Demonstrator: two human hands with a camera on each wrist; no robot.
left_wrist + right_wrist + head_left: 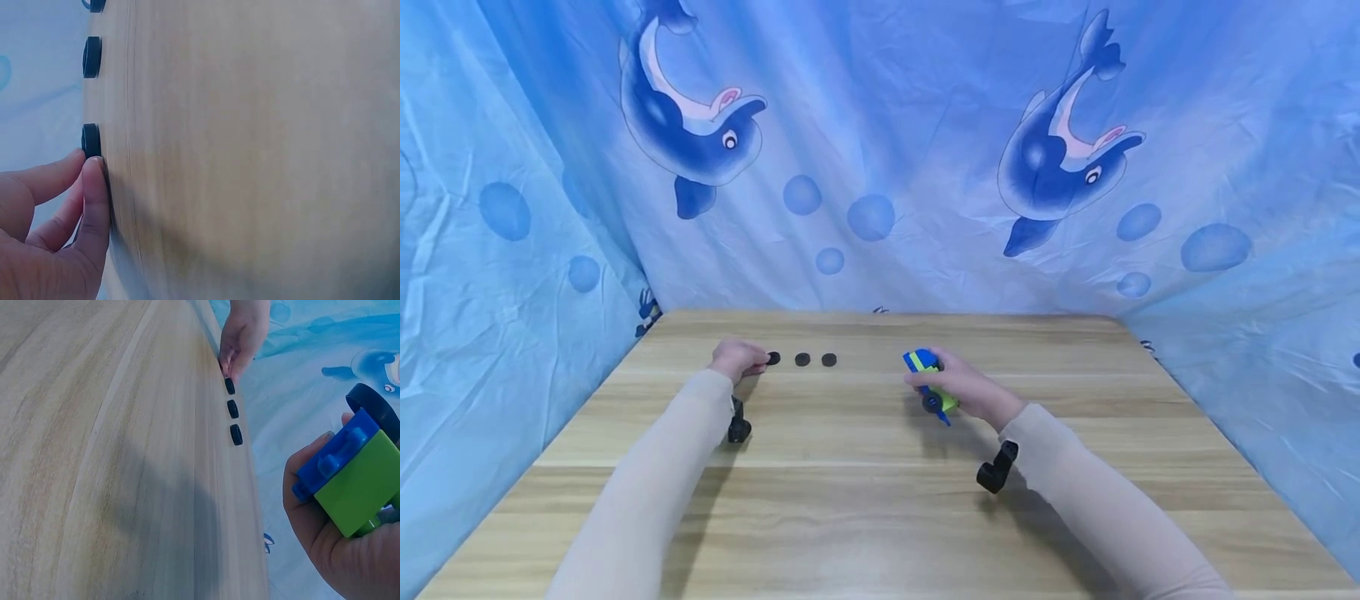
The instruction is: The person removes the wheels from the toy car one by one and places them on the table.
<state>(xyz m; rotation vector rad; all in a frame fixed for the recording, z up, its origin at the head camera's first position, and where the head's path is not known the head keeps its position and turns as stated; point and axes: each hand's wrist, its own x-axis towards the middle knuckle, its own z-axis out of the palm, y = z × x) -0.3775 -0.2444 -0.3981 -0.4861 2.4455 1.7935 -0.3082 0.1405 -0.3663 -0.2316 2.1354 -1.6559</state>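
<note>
At the far left of the table, my left hand [739, 359] pinches the edge of a small black toy wheel [773, 358] between thumb and fingertips. Two more black wheels, a middle one [802, 360] and a right one [829, 360], lie flat in a row beside it. My right hand [967, 388] grips a blue and lime-green toy vehicle [362, 481] above the table, right of the row. One black wheel [932, 402] shows on the toy. Part of the toy is hidden behind my fingers and palm.
The wood-grain table [850, 500] ends just behind the row of wheels. A blue curtain [910, 275] with dolphins and bubbles hangs behind it and along both sides. Black camera mounts, a left one [739, 423] and a right one [997, 468], stick out from my wrists.
</note>
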